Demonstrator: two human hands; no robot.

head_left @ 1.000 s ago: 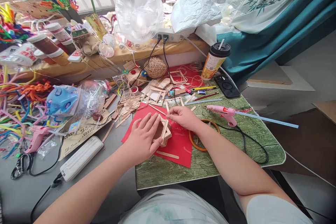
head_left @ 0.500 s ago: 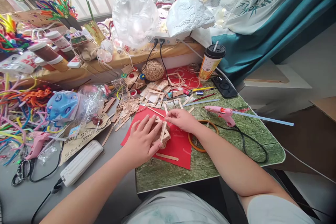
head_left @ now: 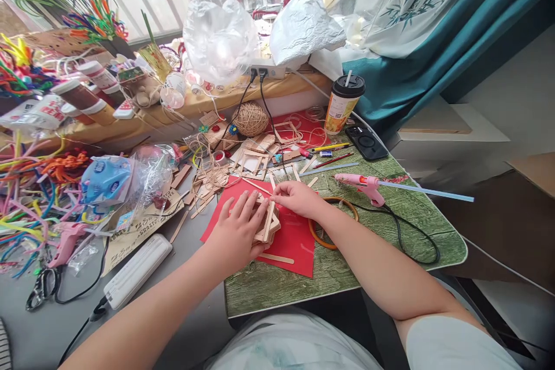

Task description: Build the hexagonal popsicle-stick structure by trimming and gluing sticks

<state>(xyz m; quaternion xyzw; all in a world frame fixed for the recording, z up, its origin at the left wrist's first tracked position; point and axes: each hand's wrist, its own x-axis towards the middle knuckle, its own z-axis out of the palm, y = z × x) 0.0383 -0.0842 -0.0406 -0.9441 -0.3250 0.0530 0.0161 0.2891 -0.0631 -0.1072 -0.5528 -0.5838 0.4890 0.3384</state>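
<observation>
A small stack of layered wooden craft sticks (head_left: 274, 225) rests on a red sheet (head_left: 299, 248). My left hand (head_left: 238, 225) lies over its left side, fingers spread across the top and thumb down at the near side. One craft stick (head_left: 268, 224) lies along the top of the stack, pointing towards me. My right hand (head_left: 295, 198) pinches at the far end of that stick, thumb and forefinger together; the fingertips partly hide the end. Nearer me, a loose craft stick (head_left: 277, 258) lies on the sheet, its left end close to my left hand.
Right of the sheet are a wooden hoop (head_left: 333, 241) and a pink glue gun (head_left: 364, 182) with its cord. Behind lie loose sticks, a twine ball (head_left: 250, 119), a lidded cup (head_left: 344, 104) and a phone (head_left: 366, 143). A white power strip (head_left: 137, 270) sits left.
My left thumb has slid off the top stick, down to the near side of the stack. My right hand keeps its pinch at the far end. The view has shifted slightly.
</observation>
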